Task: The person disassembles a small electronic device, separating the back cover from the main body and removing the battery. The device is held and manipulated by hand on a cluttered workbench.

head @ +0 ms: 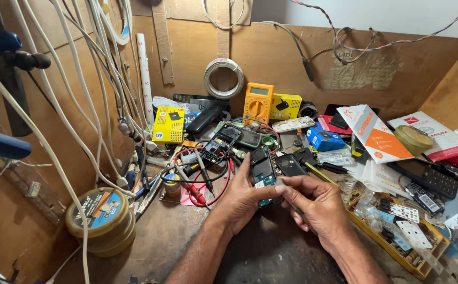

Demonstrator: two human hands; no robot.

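Phone (263, 176) above cluttered wooden bench (187, 242).

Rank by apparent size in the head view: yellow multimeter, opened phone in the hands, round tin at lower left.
1. Round tin, though it sits nearest the camera.
2. Yellow multimeter and opened phone in the left hand: too alike to rank.
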